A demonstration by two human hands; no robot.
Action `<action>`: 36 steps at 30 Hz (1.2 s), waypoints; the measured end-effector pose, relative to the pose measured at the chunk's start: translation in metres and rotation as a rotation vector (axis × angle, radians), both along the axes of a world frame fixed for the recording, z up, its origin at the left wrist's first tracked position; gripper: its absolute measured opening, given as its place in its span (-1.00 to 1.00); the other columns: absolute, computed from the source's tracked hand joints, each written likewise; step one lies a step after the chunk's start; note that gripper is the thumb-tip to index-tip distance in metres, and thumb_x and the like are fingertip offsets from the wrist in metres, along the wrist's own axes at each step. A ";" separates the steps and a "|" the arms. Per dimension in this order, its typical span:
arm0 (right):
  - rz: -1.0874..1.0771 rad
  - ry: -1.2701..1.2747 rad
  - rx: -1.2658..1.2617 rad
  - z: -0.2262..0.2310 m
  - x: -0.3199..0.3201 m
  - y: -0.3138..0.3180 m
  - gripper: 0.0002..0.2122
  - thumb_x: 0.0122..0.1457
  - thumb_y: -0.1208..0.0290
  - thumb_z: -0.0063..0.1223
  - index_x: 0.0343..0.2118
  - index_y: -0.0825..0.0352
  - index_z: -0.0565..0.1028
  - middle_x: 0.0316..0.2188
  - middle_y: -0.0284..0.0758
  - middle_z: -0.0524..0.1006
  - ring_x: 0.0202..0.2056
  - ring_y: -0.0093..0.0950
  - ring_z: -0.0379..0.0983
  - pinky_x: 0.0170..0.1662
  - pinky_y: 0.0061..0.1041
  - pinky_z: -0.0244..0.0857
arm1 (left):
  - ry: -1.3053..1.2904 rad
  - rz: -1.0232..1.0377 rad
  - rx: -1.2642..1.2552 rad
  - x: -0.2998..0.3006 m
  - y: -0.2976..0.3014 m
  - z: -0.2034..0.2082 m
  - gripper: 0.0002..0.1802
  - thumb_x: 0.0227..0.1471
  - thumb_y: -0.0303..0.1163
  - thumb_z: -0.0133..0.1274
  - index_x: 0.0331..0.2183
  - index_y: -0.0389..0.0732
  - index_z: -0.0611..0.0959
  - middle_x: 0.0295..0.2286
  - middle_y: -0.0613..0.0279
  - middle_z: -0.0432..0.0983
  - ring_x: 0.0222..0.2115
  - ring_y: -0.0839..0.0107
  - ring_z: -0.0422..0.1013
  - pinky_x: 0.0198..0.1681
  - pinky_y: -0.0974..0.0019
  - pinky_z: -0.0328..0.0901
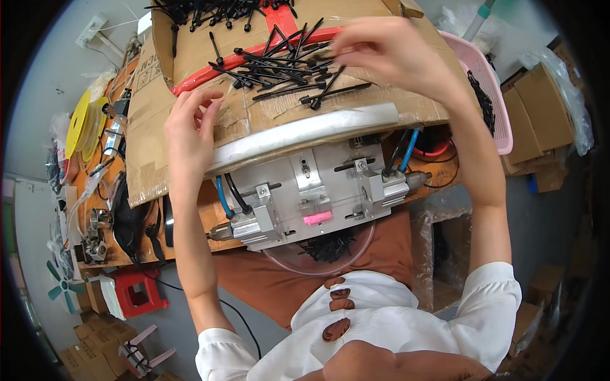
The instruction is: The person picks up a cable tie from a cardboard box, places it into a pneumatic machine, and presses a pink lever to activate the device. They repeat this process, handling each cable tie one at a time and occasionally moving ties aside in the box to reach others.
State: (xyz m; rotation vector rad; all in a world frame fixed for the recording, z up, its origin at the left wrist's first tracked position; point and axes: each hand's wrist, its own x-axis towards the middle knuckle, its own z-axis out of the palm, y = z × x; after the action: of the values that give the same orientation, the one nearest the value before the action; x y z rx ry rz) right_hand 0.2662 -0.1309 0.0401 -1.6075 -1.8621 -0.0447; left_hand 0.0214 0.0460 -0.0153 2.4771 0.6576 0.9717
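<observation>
Over the right side of a loose pile of slim black plastic rods with thicker ends (279,66) is my right hand (391,54). Its fingers point left, slightly blurred, with a gap between thumb and fingertips. My left hand (192,117) hovers at the left of the pile, fingers loosely bent and thumb apart, with nothing seen in it. The rods lie on a cardboard sheet (149,155), next to a curved red strip (190,79). Below the sheet's near edge sits a metal fixture (289,184) with a pink block (318,218) at its front.
A white rounded roll (305,132) edges the cardboard. More black rods (216,9) lie at the far side. A clear bowl (286,263) of black parts rests below the fixture. Pink basket (473,60) at right; yellow spool (79,124) at left; red stool (140,295) on the floor.
</observation>
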 end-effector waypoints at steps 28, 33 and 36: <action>-0.043 -0.543 -0.030 -0.025 -0.027 0.067 -0.89 -0.03 0.50 0.16 -0.41 0.31 0.50 -0.42 -0.26 0.51 -0.31 -0.26 0.48 -0.29 -0.32 0.33 | -0.124 -0.363 -0.550 -0.018 0.017 0.066 -0.77 0.10 -0.32 0.09 -0.23 -0.24 0.61 -0.42 0.36 0.50 -0.41 0.62 0.33 -0.31 0.54 0.21; -0.121 -0.542 -0.228 -0.024 -0.042 0.061 -0.85 -0.08 0.47 0.21 -0.41 0.30 0.50 -0.41 -0.26 0.51 -0.30 -0.26 0.48 -0.26 -0.29 0.33 | -0.162 -0.201 -0.446 -0.044 -0.031 0.048 -0.85 0.05 -0.55 0.07 -0.26 -0.33 0.58 -0.37 0.34 0.49 -0.36 0.62 0.36 -0.22 0.54 0.27; -0.234 -0.597 -0.326 -0.008 -0.042 0.049 -0.85 0.03 0.43 0.16 -0.35 0.35 0.48 -0.41 -0.24 0.53 -0.33 -0.31 0.49 -0.30 -0.45 0.35 | -0.197 -0.101 -0.370 -0.061 -0.082 0.020 -0.78 -0.04 -0.68 0.09 -0.26 -0.30 0.58 -0.43 0.37 0.41 -0.42 0.65 0.30 -0.33 0.57 0.24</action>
State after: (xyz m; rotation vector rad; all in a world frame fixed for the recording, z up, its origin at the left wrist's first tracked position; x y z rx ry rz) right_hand 0.2238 -0.0819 0.0319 -2.2132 -2.1858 -0.3776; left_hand -0.0392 -0.0357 0.0042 2.0421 0.5812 0.9443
